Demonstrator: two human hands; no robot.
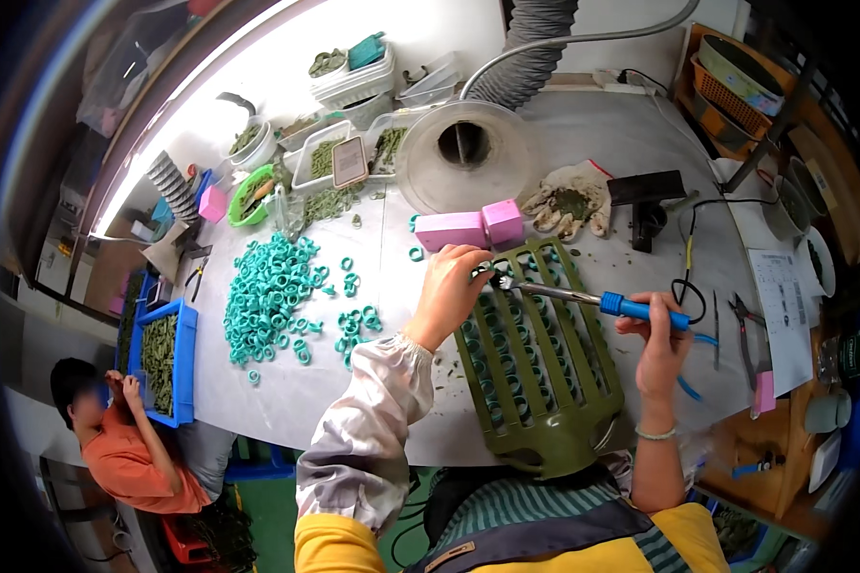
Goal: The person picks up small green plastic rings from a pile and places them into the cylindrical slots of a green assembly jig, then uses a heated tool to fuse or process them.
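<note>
Many small teal rings [266, 304] lie heaped at nine o'clock. The left hand [449, 289] is at the ten o'clock corner of the olive-green slatted rack [552, 435]; whether its grip pinches, I cannot tell. One blue-handled soldering iron [613, 304] is pinched by the right hand [657, 346], at three o'clock.

Olive rack [556, 440] — rings [515, 383] inside perhaps teal

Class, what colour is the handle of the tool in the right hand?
Bright blue; the handle in the right hand shows best in the head view.

Tool handle [631, 307] glossy plastic, shaft [559, 292] shiny metal; rack [556, 437] smooth plastic; glove [591, 184] cloth.
</note>
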